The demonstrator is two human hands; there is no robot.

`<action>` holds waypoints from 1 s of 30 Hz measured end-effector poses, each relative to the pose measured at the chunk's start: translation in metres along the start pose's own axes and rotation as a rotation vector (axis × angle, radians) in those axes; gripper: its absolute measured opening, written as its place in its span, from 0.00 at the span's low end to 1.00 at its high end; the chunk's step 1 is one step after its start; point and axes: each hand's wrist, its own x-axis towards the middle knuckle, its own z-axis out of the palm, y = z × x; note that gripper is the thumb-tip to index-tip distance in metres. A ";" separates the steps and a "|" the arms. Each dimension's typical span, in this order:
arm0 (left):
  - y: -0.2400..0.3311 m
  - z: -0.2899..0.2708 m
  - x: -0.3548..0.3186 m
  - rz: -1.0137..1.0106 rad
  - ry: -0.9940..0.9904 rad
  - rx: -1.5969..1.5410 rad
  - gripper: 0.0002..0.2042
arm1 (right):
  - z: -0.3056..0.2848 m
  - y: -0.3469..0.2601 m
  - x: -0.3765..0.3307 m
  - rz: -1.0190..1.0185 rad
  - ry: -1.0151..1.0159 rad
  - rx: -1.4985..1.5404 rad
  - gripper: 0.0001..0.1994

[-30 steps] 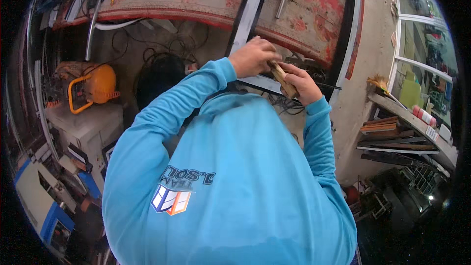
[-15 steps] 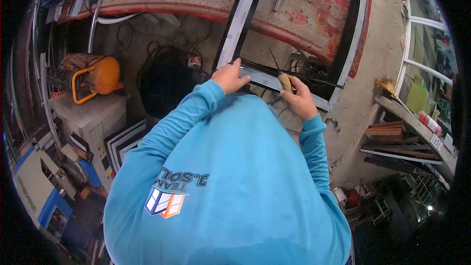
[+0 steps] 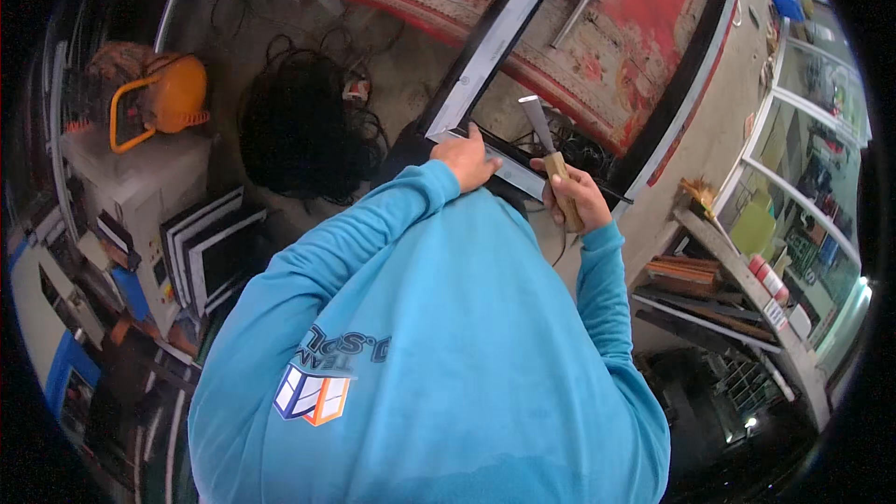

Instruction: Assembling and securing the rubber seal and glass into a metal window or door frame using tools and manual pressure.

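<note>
At the frame corner (image 3: 467, 135) — left hand (image 3: 464, 161) flat, steadying | right hand (image 3: 574, 196) gripping chisel (image 3: 551, 163) | joint work unfinished, extent unclear

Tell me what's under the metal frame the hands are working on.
Under the frame lies a red patterned cloth and, lower down, tangled black cables. The left hand presses its corner; the right hand holds a chisel. What the cloth covers is hidden.

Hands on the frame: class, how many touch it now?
1. The left hand presses the frame corner; the right hand holds a chisel beside it, apparently not touching.
</note>
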 end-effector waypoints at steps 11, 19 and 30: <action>0.016 0.029 0.002 -0.086 0.196 -0.166 0.46 | -0.031 -0.030 0.045 -0.087 0.053 -1.060 0.25; 0.045 0.044 0.002 -0.247 0.278 -0.226 0.47 | -0.037 -0.050 0.047 -0.452 -0.049 -1.379 0.31; 0.049 0.049 0.007 -0.245 0.312 -0.192 0.43 | 0.001 -0.090 0.049 -0.522 -0.160 -1.648 0.25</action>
